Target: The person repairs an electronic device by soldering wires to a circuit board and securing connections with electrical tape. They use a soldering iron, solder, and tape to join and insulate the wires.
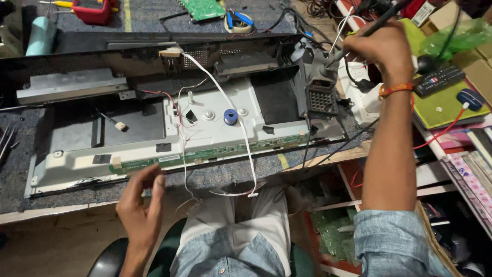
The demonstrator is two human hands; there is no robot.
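Now my right hand point(382, 48) is closed around the soldering iron point(370, 30) at the bench's far right corner.
My left hand point(141, 205) hovers half-open, holding nothing, near the panel's point(215, 125) front edge.

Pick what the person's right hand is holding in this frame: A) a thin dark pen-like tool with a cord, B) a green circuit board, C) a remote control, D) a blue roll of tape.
A: the right hand grips a thin dark pen-like tool over the opened panel; the blue roll lies untouched on the panel.
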